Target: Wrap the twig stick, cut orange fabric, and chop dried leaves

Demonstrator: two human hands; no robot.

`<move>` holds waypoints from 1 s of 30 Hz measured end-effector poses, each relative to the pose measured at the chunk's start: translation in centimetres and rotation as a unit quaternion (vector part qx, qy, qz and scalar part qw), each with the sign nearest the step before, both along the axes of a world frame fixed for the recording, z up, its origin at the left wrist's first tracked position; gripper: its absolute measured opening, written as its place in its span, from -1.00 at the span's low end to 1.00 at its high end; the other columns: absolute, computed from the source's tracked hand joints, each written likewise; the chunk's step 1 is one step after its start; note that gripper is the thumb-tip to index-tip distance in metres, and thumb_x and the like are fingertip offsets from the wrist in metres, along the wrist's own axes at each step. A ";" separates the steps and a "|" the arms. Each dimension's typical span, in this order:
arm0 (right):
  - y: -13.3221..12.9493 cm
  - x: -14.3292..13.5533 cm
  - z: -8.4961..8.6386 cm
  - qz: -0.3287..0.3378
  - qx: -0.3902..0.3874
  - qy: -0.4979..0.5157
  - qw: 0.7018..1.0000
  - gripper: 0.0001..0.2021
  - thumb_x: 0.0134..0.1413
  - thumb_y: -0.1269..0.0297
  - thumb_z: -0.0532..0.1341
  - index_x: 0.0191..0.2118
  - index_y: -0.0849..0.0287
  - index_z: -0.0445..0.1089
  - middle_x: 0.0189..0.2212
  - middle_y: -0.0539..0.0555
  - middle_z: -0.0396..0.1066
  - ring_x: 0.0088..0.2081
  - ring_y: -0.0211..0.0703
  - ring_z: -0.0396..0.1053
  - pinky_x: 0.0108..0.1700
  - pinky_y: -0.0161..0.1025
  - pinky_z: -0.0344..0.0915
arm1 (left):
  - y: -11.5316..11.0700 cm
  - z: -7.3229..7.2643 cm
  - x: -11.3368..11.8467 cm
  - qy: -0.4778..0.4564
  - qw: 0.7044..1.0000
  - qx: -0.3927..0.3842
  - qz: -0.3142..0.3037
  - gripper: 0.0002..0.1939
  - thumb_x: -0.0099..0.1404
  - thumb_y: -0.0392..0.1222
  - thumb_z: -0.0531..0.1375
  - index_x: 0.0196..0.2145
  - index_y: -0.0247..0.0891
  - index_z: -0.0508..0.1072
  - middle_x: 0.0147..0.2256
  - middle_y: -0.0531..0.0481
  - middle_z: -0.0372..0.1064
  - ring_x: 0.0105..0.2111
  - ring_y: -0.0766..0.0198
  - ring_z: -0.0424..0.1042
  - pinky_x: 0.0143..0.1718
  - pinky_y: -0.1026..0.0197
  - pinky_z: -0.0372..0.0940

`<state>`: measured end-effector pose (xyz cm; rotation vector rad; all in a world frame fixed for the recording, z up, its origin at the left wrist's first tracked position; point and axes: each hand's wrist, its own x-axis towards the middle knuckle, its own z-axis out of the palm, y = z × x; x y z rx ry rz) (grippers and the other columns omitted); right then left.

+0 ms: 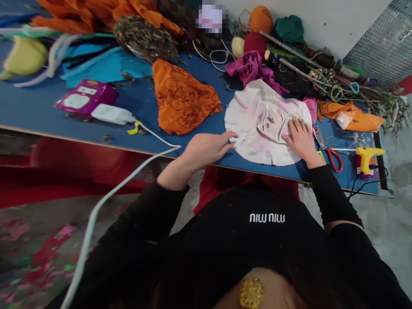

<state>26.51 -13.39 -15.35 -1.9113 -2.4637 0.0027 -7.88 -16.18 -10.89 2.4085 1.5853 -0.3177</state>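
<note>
A round, wrinkled white cloth [247,146] with faint pink stains lies on the blue table [135,137], a small clump of dried leaf bits [269,122] near its middle. At the cloth's left edge is my left hand [209,149], thumb and fingers apart, nothing between them. My right hand [300,136] rests flat on the right part of the cloth, fingers spread. Left of the cloth sits an orange patterned cloth [183,98]. Scissors with red handles [334,159] lie just right of my right hand.
A yellow glue gun [365,159] stands at the right end. Sticks [302,51] and cloth bundles line the back. A purple box [88,98] with a white plug [112,114] sits left; its white cable [128,176] hangs over the front edge. Dried leaves [144,38] lie behind.
</note>
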 end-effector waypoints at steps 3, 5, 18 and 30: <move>0.1 0.0 -0.1 -0.004 -0.003 0.002 1.000 -0.23 0.51 -0.16 -0.09 0.52 0.36 0.12 0.54 0.41 0.08 0.56 0.30 0.01 0.52 0.28 -0.02 | 0.2 -1.2 1.8 -0.021 0.999 -0.011 -0.032 -0.56 0.63 0.03 0.02 0.31 -0.15 0.40 -0.16 -0.13 0.66 -0.15 0.00 0.64 -0.37 0.19 0.04; 0.1 0.0 0.0 -0.006 -0.005 0.003 1.000 -0.23 0.50 -0.16 -0.09 0.52 0.35 0.11 0.54 0.41 0.07 0.56 0.29 0.00 0.52 0.28 -0.02 | 0.4 -1.6 2.8 -0.004 0.999 0.006 -0.034 -0.58 0.65 -0.01 -0.03 0.22 -0.19 0.47 -0.16 -0.17 0.65 -0.14 -0.01 0.63 -0.37 0.17 0.00; 0.3 0.4 -0.1 0.011 0.011 0.023 1.000 -0.25 0.48 -0.12 -0.03 0.51 0.36 0.13 0.53 0.44 0.10 0.54 0.33 0.04 0.50 0.33 0.01 | 0.6 -0.1 -1.1 -0.095 0.995 -0.027 -0.018 -0.57 0.51 0.00 0.08 0.14 -0.16 0.59 -0.30 -0.09 0.63 -0.29 0.06 0.58 -0.33 0.20 0.18; -9.9 -1.1 1.7 0.118 -0.049 0.111 0.986 -0.54 0.44 0.07 0.11 0.29 0.11 0.47 0.32 0.23 0.47 0.37 0.11 0.36 0.44 0.14 0.26 | 12.5 -2.3 8.4 -0.254 0.959 0.086 0.091 -0.65 0.47 -0.15 0.09 0.00 -0.19 0.66 -0.04 -0.16 0.63 0.00 -0.02 0.56 -0.04 0.11 0.33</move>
